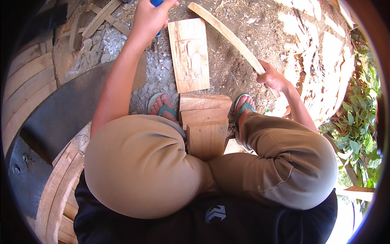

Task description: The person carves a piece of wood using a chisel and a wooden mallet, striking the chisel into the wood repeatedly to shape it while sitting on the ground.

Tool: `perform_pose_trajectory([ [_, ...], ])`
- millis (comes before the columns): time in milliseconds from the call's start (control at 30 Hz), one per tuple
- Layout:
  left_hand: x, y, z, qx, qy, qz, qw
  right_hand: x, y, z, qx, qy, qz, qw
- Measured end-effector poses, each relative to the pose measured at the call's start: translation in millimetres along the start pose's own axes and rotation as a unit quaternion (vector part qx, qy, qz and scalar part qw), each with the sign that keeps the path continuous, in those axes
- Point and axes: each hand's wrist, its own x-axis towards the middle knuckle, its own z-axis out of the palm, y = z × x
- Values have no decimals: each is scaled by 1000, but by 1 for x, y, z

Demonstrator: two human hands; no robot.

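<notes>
- Wooden strip [230, 35], one in number, is seen in the head view at the person's right, gripped near its lower end by the right hand [271, 76], whose fingers are curled tightly around it.
- One blue object [155, 2], cut off by the upper edge, is clasped in the left hand [148, 17], its fingers folded in.
- One flat board [189, 61] is laid on the ground between the hands; three wooden blocks [207, 136] are grouped just behind it, between two green sandals [245, 107].
- The strip's long axis is slanted from upper left to lower right, its far end pointed forward near the board's top corner.
- Pale tan, slender and smooth-looking, the strip is shown bowed; how much is owed to the lens cannot be told.
</notes>
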Motion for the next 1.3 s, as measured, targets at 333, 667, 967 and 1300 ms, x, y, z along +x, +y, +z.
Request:
perform_pose_trajectory([
  [333, 24, 11, 28, -210, 7, 100, 972, -2, -13, -4, -34, 10, -5, 999],
  [667, 22, -15, 48, -266, 48, 102, 957, 5, -1, -8, -40, -2, -8, 999],
  [967, 15, -5, 49, -502, -43, -11, 864, 4, 0, -6, -37, 3, -10, 999],
  [1300, 32, -22, 46, -529, -98, 12, 843, 4, -3, -6, -24, 0, -19, 1000],
])
